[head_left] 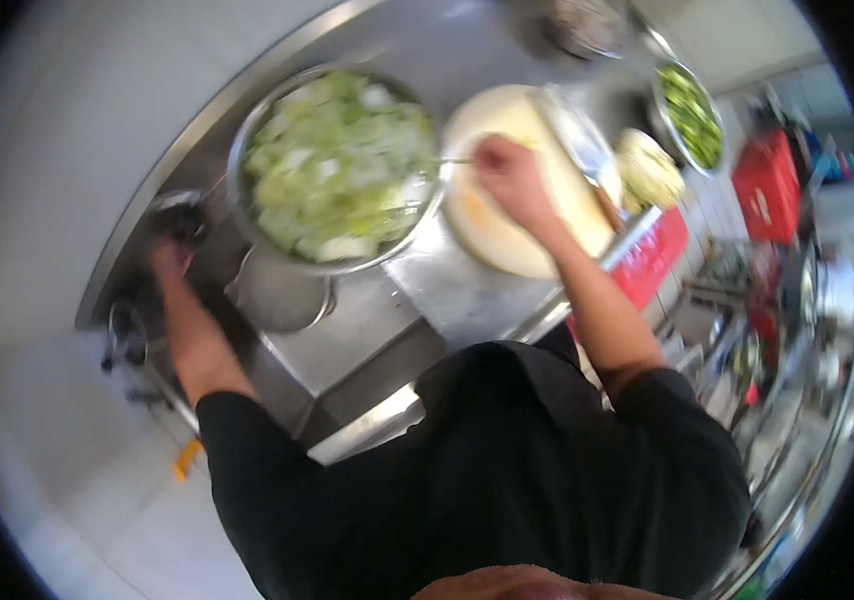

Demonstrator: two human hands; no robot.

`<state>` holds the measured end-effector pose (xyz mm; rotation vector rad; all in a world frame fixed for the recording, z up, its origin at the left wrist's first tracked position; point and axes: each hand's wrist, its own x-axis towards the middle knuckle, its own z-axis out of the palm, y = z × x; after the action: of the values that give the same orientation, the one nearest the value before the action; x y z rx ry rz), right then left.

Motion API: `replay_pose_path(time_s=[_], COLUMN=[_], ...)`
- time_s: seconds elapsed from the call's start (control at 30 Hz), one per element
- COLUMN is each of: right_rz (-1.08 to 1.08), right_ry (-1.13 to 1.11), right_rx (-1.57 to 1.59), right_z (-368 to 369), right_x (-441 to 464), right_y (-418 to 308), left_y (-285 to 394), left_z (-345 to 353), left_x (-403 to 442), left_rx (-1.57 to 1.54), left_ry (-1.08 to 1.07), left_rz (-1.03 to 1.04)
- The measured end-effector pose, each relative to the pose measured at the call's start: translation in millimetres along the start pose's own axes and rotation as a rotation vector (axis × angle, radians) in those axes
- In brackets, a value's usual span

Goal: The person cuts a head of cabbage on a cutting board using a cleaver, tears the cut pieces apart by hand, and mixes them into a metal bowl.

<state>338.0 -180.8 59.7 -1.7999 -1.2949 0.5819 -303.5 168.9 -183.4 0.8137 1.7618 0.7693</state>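
A large metal bowl [241, 165] full of chopped pale-green cabbage [342, 165] stands on the steel counter. Just right of its rim, over the round cutting board [517, 250], is my right hand [509, 172] with its fingers closed. A thin stick-like thing [457, 161] runs from those fingers toward the bowl; its kind is not clear. My left hand [173, 256] reaches into the sink area at the left, beside a dark, blurred object [179, 215]. Motion smears its fingers, so its grip does not show.
A metal pot [287, 295] sits below the bowl. A cleaver [579, 140] lies on the board's right side, with a cabbage [650, 170] beyond it. Farther right are a bowl of cut greens [689, 115] and a red bin [767, 185]. Steel racks [787, 400] line the right.
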Motion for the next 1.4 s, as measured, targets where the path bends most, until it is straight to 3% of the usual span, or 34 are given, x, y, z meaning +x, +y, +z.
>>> replay_pose_path(time_s=[0.03,0.07,0.1,0.17,0.23,0.33,0.43,0.53,0.67,0.7,0.77,0.83,0.87,0.93,0.97,1.1,1.17,1.2,1.27,1.33,1.4], right_rz=[-0.055,-0.058,-0.26,-0.205,-0.185,-0.041,0.088,0.267,0.184,0.173,0.11,0.019,-0.035,-0.141,-0.125,-0.193,-0.193,-0.195,0.086,0.508,0.707], right_ry=[-0.047,-0.11,-0.132,-0.135,-0.035,0.123,0.335,0.35,0.241,0.183,0.216,0.202,0.161,0.193,0.167,0.155,0.386,0.494,0.493,0.478,0.554], right_rx=[0.073,0.065,-0.065,-0.08,-0.116,-0.209,-0.613,-0.712,-0.6,-0.599,-0.545,-0.514,-0.506,-0.493,-0.511,-0.49,-0.283,-0.178,0.075,0.828,1.127], right_z=[13.0,25.2,27.6,19.9,2.6,-37.9,-91.3,-127.3,-141.3,-146.0,-142.9,-146.9,-147.6,-139.9,-138.9,-142.0,-155.4,-162.4,-177.8,-189.4,-212.6], right_x=[2.0,2.2,1.0,-6.4,-12.4,-31.2,-66.0,-91.4,-85.0,-79.6,-67.4,-42.8,-32.6,-17.6,-12.2,-9.5,-28.6,-40.4,-76.0,-108.2,-124.3], right_y=[-12.6,-19.0,-22.7,-37.1,-9.3,46.7,92.8,144.5,173.1,177.8,185.4,196.6,206.1,214.4,209.0,207.4,201.9,199.6,216.9,243.5,251.0], left_y=[-2.3,12.0,23.0,26.9,20.8,9.5,-17.6,-16.3,-29.6,-24.5,-28.3,-58.6,-70.6,-98.5,-118.1,-122.6,-112.6,-97.6,-40.1,22.4,67.6], left_z=[-0.6,2.8,6.1,-5.6,-19.4,-3.6,28.1,44.1,23.1,24.7,55.3,89.7,110.7,138.9,161.4,237.0,294.4,323.0,391.7,472.6,560.2], left_x=[-0.3,-21.7,-32.8,-6.6,16.6,-31.1,-72.3,-83.5,-52.6,-68.0,-127.7,-192.4,-238.2,-311.8,-345.2,-491.4,-539.9,-558.7,-604.5,-639.7,-659.3], left_rx=[-0.51,-0.433,-0.432,-0.436,-0.413,-0.584,-0.68,-0.637,-0.461,-0.363,-0.169,-0.268,-0.179,0.245,-0.082,0.185,-0.065,0.022,0.112,0.174,0.212], left_ry=[-0.207,-0.205,-0.164,-0.052,-0.228,-0.179,-0.179,-0.039,0.017,0.121,0.323,0.539,0.626,0.742,0.635,0.451,0.199,0.031,-0.333,-0.654,-0.896], left_rz=[-0.045,-0.032,-0.081,-0.266,-0.287,-0.011,0.375,0.392,0.339,0.284,0.173,0.404,0.53,0.48,0.583,0.561,0.616,0.688,0.753,0.904,0.95])
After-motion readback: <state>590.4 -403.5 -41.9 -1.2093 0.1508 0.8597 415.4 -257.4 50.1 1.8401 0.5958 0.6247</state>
